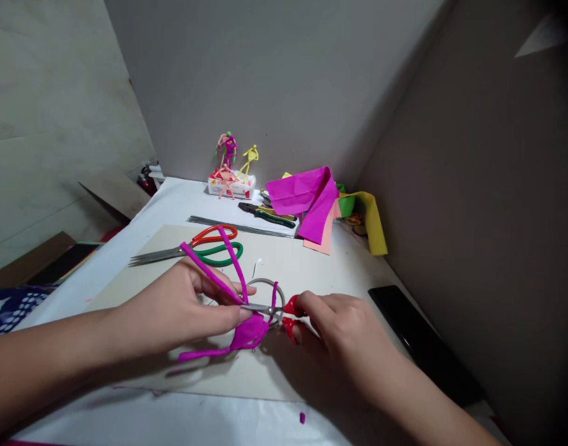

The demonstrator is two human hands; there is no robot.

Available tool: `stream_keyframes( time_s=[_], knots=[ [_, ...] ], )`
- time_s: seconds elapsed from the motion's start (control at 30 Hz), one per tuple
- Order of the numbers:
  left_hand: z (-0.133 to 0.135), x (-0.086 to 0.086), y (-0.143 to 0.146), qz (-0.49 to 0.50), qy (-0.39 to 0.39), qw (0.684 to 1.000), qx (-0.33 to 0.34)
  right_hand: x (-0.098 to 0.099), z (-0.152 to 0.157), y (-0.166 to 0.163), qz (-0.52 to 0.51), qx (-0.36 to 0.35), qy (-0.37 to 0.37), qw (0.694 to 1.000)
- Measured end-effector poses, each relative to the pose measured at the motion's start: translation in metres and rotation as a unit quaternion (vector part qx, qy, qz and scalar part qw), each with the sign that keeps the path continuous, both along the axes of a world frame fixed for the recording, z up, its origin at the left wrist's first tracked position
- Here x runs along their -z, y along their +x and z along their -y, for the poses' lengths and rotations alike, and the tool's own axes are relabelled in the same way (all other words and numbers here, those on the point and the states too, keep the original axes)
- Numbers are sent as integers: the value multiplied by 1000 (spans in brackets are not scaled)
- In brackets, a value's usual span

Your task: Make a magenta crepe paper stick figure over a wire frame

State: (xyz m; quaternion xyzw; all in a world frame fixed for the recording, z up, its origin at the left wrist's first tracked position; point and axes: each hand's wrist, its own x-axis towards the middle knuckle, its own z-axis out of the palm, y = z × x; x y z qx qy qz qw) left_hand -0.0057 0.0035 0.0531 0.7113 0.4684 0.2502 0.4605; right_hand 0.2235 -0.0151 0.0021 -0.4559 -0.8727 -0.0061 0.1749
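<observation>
Between thumb and fingers, my left hand (191, 303) pinches a magenta figure (249, 332) that looks made of crepe paper, with long wrapped limbs sticking out up, left and right. My right hand (344, 328) is closed on the red handles of a small pair of scissors (272, 311). The blades point left and lie against the figure, right by my left thumb tip. Beneath the figure, partly covered, is a grey ring (266, 282), perhaps a roll of tape. Larger scissors (186, 251) with one orange and one green handle lie beyond my left hand.
A beige board (139, 297) covers the white tabletop. Farther back are pliers (269, 215), thin wires (237, 225), magenta crepe paper (306, 198), a yellow strip (374, 223) and small figures (250, 160) on a white packet (232, 186). A black phone-like slab (418, 341) lies right. Grey walls rise behind.
</observation>
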Motion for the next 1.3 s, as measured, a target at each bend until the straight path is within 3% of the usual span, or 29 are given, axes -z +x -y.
stream_keyframes(
  time_s=[0.1, 0.23, 0.33, 0.57, 0.73, 0.87, 1.3],
  knots=[
    [0, 1, 0, 0, -30, 999, -22, -1, 0, 1, -33, 2, 3, 999],
    [-1, 2, -3, 1, -58, 997, -44, -9, 3, 3, -139, 1, -122, 983],
    [-3, 6, -7, -2, -61, 997, -56, -14, 6, 2, -134, -5, -175, 975],
    [-5, 16, -7, 56, -15, 996, -68, -8, 5, -1, -46, 32, -140, 989],
    [-2, 13, -4, 60, -6, 996, -62, -8, 4, -2, -41, 27, -152, 987],
    [0, 11, -3, 42, -23, 994, -96, -8, 5, -3, -42, 22, -149, 988],
    [3, 9, -2, 41, -16, 995, -94, -3, 3, -4, -47, 9, -83, 995]
  ],
)
